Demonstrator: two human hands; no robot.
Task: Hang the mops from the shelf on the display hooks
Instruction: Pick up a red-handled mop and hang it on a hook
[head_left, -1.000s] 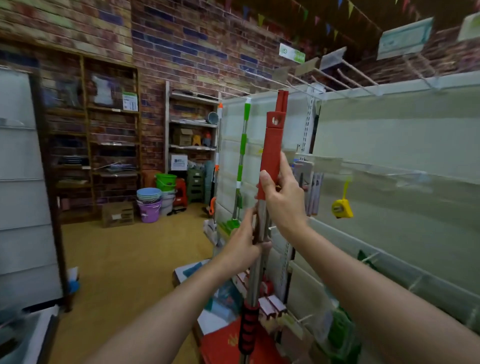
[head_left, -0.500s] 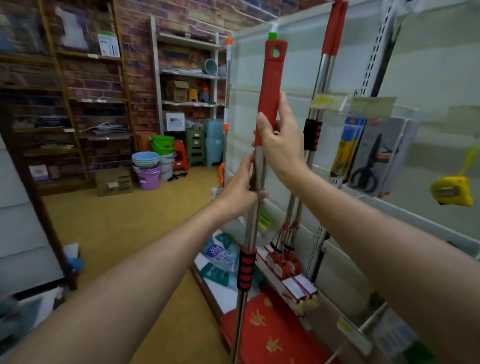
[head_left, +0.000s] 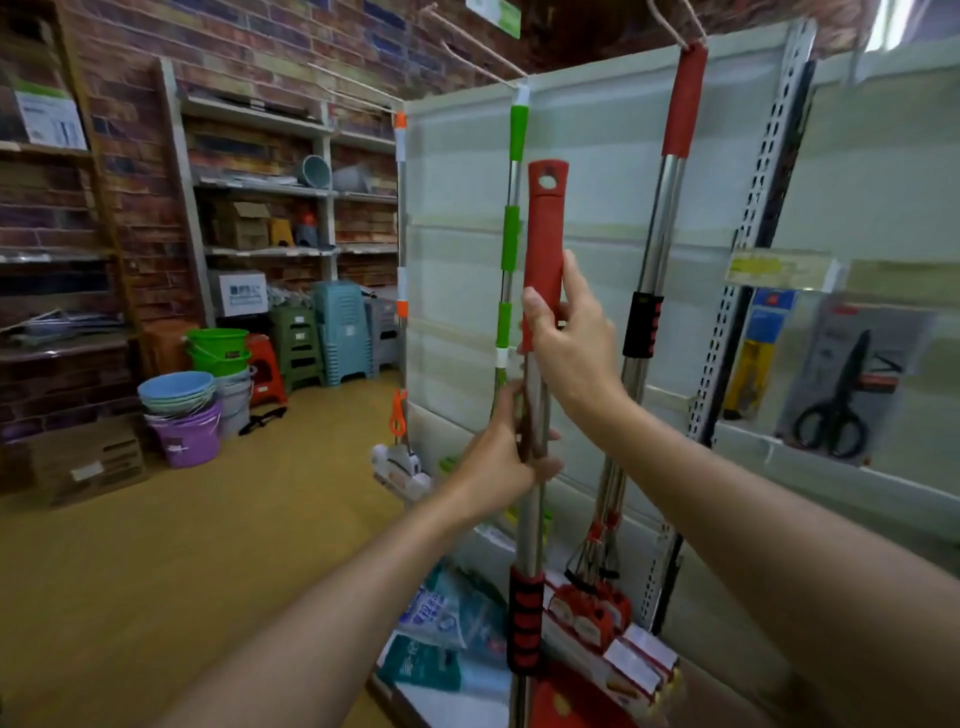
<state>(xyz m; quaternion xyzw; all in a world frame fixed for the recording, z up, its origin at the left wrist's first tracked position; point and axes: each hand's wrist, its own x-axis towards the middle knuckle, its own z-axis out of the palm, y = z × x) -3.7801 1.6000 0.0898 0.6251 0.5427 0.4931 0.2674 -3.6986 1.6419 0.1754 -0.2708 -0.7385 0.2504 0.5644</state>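
I hold a red-handled mop (head_left: 544, 228) upright in front of the white display panel. My right hand (head_left: 569, 332) grips the bottom of its red grip; my left hand (head_left: 506, 462) grips the steel pole just below. The hang hole at the handle's top is free, well below the display hooks (head_left: 467, 49). A second red mop (head_left: 681, 119) hangs from a hook to the right. A green-banded mop (head_left: 511, 228) hangs just left of mine, and an orange-banded one (head_left: 400, 260) at the panel's left edge.
Packaged scissors (head_left: 841, 384) and other tools hang on the panel at right. Packets and red boxes (head_left: 618, 634) lie on the low shelf below. Stacked buckets (head_left: 197, 395), stools (head_left: 332, 338) and a cardboard box (head_left: 78, 462) stand by the brick wall across the yellow floor.
My view has swung up and left, bringing the hooks into sight. Both hands keep their hold; the mop handle's top now sits lower against the hanging mops.
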